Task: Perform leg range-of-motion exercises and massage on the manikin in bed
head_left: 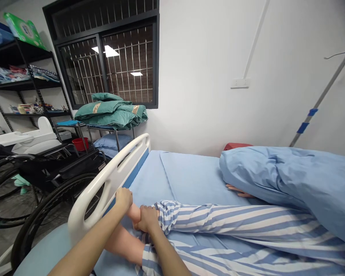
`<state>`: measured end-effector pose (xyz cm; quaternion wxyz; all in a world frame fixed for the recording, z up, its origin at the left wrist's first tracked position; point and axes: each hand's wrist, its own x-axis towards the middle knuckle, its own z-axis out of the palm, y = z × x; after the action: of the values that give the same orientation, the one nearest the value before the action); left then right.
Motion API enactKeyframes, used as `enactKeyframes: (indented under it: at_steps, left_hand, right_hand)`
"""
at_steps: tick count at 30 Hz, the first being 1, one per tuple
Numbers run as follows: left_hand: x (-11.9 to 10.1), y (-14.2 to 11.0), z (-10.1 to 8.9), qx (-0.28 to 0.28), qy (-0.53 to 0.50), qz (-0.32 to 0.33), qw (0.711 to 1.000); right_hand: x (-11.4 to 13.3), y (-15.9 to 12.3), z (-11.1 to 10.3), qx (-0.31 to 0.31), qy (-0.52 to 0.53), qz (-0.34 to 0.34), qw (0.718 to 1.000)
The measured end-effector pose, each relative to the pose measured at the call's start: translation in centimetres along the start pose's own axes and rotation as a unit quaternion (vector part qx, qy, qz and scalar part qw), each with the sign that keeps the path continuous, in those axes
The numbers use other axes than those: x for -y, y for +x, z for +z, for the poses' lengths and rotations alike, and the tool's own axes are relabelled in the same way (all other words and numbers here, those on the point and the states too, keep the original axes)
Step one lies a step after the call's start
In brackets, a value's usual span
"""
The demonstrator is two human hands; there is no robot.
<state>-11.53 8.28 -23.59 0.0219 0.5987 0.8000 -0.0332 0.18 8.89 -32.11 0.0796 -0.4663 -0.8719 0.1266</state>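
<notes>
A figure in blue-and-white striped trousers point(232, 220) lies on a bed with a light blue sheet point(186, 176). My left hand point(123, 198) is closed around the foot point(133, 212) of the upper leg near the bed's white end board point(109, 178). My right hand point(146, 219) grips the same leg at the ankle, by the trouser cuff. A second bare lower leg point(123, 243) lies under my arms. A light blue quilt point(290, 184) covers the upper body, and a hand point(238, 190) shows under its edge.
A black wheelchair point(43, 180) stands left of the bed. Behind it are a white commode chair point(31, 138), a black shelf rack point(23, 80), folded green quilts point(112, 109) on a trolley and a barred window point(115, 57). A pole point(319, 99) leans at the right wall.
</notes>
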Motion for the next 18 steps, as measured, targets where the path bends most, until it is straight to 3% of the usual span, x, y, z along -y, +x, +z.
enactKeyframes:
  at_steps: [7, 13, 18]
  left_hand:
    - [-1.6, 0.4, 0.9, 0.021, 0.083, 0.0, 0.996]
    - [-0.9, 0.6, 1.4, -0.026, 0.047, 0.029, 0.998]
    - [-0.1, 0.4, 1.8, -0.054, 0.001, -0.008, 0.998]
  right_hand:
    - [-0.2, 0.3, 0.8, -0.003, 0.0, -0.002, 1.0]
    - [-0.3, 0.5, 0.9, -0.004, -0.004, -0.003, 1.0]
    - [-0.3, 0.5, 0.9, -0.006, -0.002, -0.01, 1.0]
